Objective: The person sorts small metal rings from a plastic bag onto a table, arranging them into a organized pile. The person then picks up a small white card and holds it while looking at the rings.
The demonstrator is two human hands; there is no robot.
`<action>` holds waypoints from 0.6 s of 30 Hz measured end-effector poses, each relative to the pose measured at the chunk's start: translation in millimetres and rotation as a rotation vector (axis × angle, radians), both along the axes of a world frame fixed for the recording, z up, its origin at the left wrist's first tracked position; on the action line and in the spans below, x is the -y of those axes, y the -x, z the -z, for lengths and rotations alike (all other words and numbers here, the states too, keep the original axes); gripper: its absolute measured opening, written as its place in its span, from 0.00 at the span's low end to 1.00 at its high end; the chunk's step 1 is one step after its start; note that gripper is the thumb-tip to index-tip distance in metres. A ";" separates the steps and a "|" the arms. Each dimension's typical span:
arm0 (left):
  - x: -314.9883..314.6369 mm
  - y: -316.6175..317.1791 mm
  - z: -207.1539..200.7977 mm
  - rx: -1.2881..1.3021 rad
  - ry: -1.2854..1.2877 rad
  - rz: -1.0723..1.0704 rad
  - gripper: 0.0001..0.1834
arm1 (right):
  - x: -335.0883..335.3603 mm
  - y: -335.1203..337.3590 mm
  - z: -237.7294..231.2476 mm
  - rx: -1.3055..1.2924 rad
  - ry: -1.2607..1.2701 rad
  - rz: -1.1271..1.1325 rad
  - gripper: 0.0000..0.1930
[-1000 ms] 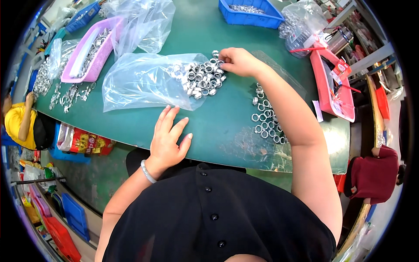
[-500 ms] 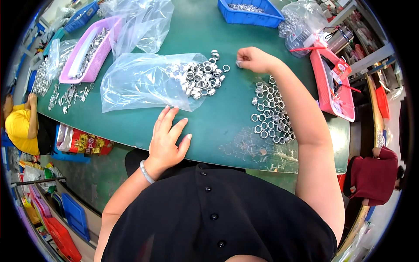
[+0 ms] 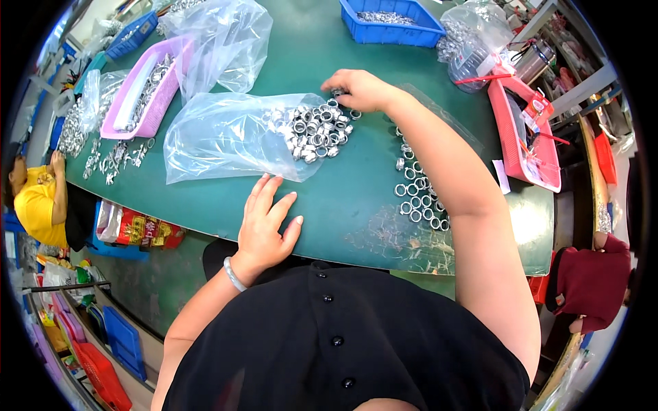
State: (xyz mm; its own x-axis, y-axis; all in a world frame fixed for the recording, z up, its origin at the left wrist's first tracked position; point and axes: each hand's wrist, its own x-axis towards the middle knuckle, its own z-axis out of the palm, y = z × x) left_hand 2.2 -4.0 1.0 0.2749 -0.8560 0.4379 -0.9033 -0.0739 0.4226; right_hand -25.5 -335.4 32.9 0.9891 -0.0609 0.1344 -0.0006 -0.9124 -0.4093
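Observation:
A heap of silvery metal rings (image 3: 317,133) spills from the mouth of a clear plastic bag (image 3: 216,140) lying flat on the green table. At the heap's far end, my right hand (image 3: 363,90) has its thumb and fingers closed around a metal ring (image 3: 336,92). Below my right forearm lies a second group of rings (image 3: 416,188), spread out singly; the arm covers part of it. My left hand (image 3: 266,222) rests at the table's near edge, close to the bag, fingers stretched out and holding nothing.
To the left stands a pink basket (image 3: 147,103) of metal parts, beside another clear bag (image 3: 229,48). A blue bin (image 3: 391,31) sits at the far side. On the right are a pink basket (image 3: 528,157) and a clear jug (image 3: 469,68). People sit at both sides.
My right hand has moved left from the bare table to the heap's far end and closed on a ring there. My left hand stays in place. The view has shifted slightly.

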 end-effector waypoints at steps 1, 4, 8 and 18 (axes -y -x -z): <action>1.5 0.3 -1.1 0.003 0.002 0.007 0.19 | 2.9 0.0 1.4 -0.038 -0.002 -0.011 0.12; 0.5 0.3 -0.5 -0.004 0.000 0.002 0.19 | 12.0 14.9 -7.3 -0.162 0.086 0.020 0.10; -5.3 0.3 1.2 -0.020 -0.012 -0.026 0.19 | -0.3 34.6 -41.1 -0.603 0.220 0.111 0.12; -0.9 0.9 -1.6 -0.004 -0.018 -0.008 0.18 | -2.5 15.4 -15.4 -0.221 -0.031 -0.100 0.23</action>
